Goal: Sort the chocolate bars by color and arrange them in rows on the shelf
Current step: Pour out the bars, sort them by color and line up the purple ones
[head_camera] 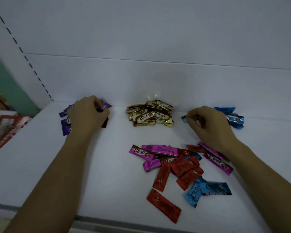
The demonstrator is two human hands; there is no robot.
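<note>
Shelf (57, 165), purple pile (65, 122) back left, left hand (88, 115) curled round a purple bar (100, 109) on it, gold pile (149, 115) mid-back, mixed heap (180, 165) (pink, red, blue) up front, right hand (208, 123) pinching a blue bar (184, 118) beside blue pile (233, 118)

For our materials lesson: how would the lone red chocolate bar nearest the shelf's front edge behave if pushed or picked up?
The red chocolate bar lies flat, so it would probably slide on the shelf, not roll. Its glossy wrapper looks slippery; crimped ends likely flex.
</note>
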